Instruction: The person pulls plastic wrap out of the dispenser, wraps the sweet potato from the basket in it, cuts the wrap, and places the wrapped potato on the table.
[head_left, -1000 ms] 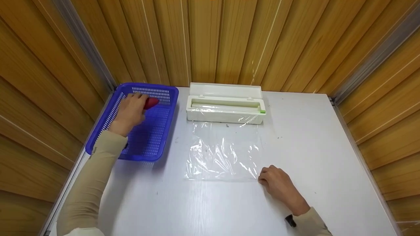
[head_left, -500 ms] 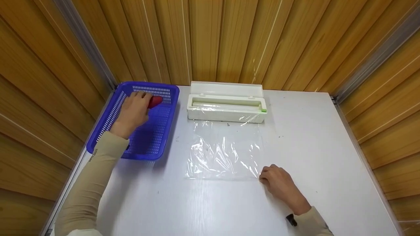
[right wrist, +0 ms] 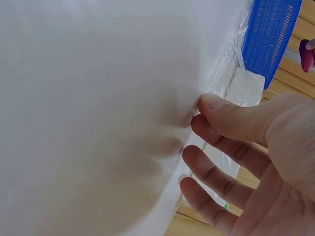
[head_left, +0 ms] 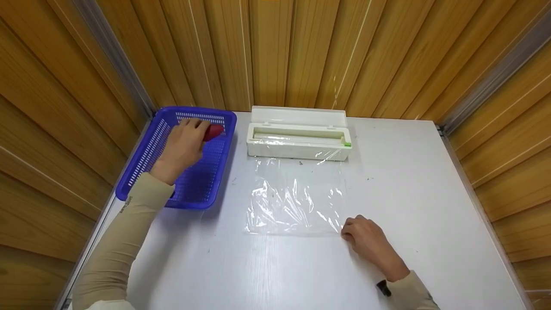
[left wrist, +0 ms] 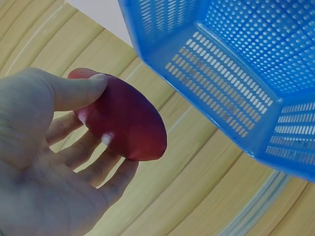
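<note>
My left hand (head_left: 183,144) holds a dark red, smooth oval thing with a tapered end (left wrist: 125,118) above the blue plastic basket (head_left: 206,202). Thumb and fingers grip it from opposite sides; its exact kind cannot be told. A sheet of clear cling film (head_left: 292,202) lies drawn out over the white table, still joined to the roll in a white dispenser box (head_left: 297,150) with its lid up. At the film's near right corner, my right hand (head_left: 368,239) pinches the edge between thumb and index finger, the other fingers loosely bent near the tabletop (right wrist: 88,98).
The basket stands at the back left, close to the wood-look wall panels (head_left: 301,51). A green piece (head_left: 347,144) sits at the right end of the dispenser box. Metal posts (head_left: 486,77) run up the corners behind the table.
My left hand has shifted to the right over the basket with the dark red oval thing in its grip. The right hand stays at the film's corner.
</note>
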Demonstrator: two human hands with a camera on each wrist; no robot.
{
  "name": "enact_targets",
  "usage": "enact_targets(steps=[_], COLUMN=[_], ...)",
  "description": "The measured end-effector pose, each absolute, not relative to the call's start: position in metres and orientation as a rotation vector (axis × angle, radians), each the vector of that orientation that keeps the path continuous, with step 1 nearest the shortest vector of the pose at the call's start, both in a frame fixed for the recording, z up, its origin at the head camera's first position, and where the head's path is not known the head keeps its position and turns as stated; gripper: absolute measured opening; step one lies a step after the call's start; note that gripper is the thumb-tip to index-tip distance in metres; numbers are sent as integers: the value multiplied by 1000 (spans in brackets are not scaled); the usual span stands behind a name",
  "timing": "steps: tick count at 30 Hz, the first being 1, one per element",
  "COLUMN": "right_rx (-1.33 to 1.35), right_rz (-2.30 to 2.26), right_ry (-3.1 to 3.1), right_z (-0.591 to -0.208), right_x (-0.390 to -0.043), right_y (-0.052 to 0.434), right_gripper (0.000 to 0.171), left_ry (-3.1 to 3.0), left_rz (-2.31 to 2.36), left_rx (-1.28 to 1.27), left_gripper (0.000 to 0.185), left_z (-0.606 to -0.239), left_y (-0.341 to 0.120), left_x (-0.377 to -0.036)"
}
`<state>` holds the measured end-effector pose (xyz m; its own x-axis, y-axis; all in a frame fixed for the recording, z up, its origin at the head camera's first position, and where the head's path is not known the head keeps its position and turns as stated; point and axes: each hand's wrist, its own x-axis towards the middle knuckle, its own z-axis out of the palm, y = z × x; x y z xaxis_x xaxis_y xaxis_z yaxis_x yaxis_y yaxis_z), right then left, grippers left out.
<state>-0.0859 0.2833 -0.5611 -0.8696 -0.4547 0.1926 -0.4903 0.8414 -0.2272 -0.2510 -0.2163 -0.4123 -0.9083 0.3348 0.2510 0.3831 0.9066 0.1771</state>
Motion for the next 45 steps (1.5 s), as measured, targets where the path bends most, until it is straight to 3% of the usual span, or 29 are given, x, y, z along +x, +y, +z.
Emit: enact_targets(steps=[35, 45], right_rx=[743, 739], right_rz=[404, 386], right_ry=[-2905, -2904], right_z=[-563, -563], right_x=[-87, -86], right_y=[283, 285], right_gripper=[15, 16], left_ry=[-2856, -2773], left_rz=[-227, -242], left_rx=[-664, -725], left_gripper=[61, 47], left_z=[-403, -405], left_y=[-160, -146], left_x=[-237, -235])
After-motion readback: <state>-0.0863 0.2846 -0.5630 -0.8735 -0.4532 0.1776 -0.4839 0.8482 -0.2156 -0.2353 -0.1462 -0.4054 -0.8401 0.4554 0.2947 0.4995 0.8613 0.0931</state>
